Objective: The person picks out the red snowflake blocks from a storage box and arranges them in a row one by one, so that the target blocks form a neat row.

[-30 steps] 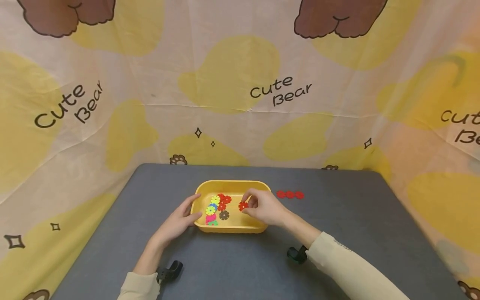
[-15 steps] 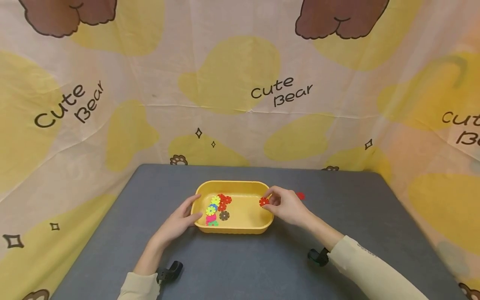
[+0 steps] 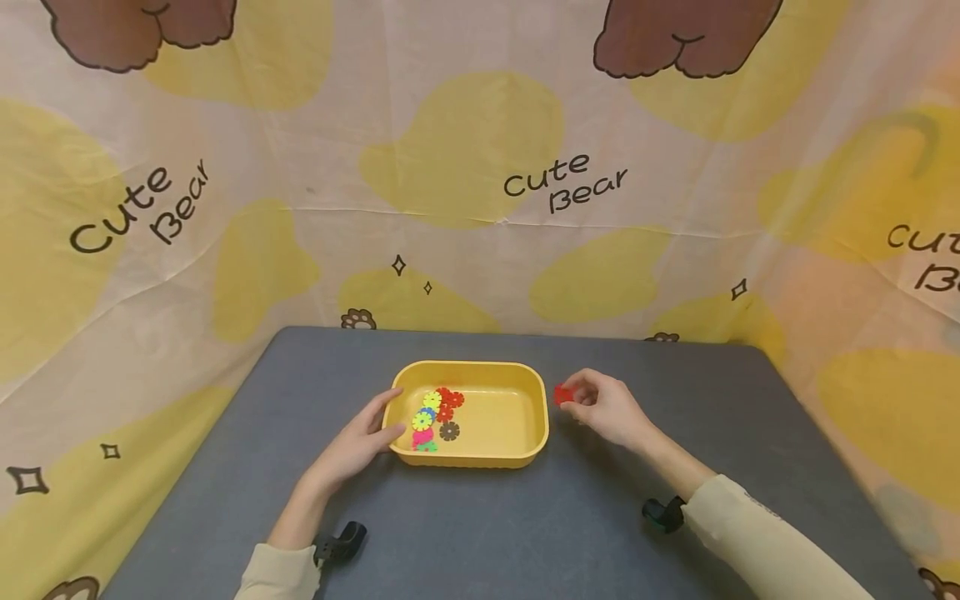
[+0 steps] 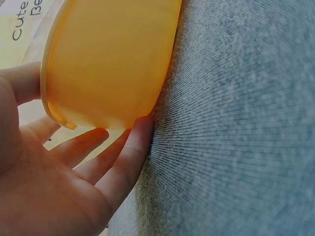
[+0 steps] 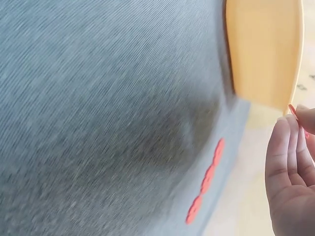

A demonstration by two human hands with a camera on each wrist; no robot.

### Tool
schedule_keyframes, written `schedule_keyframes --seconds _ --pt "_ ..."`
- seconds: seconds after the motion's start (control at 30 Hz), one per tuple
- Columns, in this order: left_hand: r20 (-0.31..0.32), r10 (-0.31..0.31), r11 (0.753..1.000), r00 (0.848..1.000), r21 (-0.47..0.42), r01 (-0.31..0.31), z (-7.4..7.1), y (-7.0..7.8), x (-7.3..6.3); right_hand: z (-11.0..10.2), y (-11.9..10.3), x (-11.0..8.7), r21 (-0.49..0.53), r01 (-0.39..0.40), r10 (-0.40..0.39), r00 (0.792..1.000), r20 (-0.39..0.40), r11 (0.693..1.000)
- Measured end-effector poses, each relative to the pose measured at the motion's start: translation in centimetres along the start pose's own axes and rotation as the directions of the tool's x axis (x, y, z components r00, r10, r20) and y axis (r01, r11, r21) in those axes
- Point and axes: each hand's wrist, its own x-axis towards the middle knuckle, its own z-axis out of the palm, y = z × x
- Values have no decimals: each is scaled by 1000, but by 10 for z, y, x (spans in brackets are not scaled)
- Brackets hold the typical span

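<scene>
My left hand (image 3: 360, 437) holds the left end of a yellow plastic tray (image 3: 498, 421). In the left wrist view the thumb hooks over the rim while the fingers (image 4: 125, 162) lie along the outer wall. Just beyond the tray's right end, my right hand (image 3: 611, 411) pinches a red notched disc (image 3: 562, 395) between thumb and fingertips, above the table. Below that hand, a row of three red notched discs (image 5: 206, 178) lies on the table in the right wrist view; the hand hides them from the head view.
At the tray's left side lie several notched discs: yellow (image 3: 422, 422), red (image 3: 454, 400), pink (image 3: 422, 437), green (image 3: 427, 447), blue and a dark grey disc (image 3: 449, 431). The grey table (image 3: 480, 533) ends at a printed cloth wall (image 3: 465, 275).
My right hand has carried the red disc rightward from inside the tray, over its right rim, to above the table. The left hand has stayed on the tray.
</scene>
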Motion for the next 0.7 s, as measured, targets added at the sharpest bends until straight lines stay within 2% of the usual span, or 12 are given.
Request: schedule_keyframes --seconds 0.47,0.7 --pt "3 6 1000 1000 -2 -6 0 0 -2 -27 32 -4 -30 -104 103 993 -53 994" --pt "3 10 1000 1000 -7 -10 0 0 -2 -37 53 -2 -59 -135 130 987 -92 989"
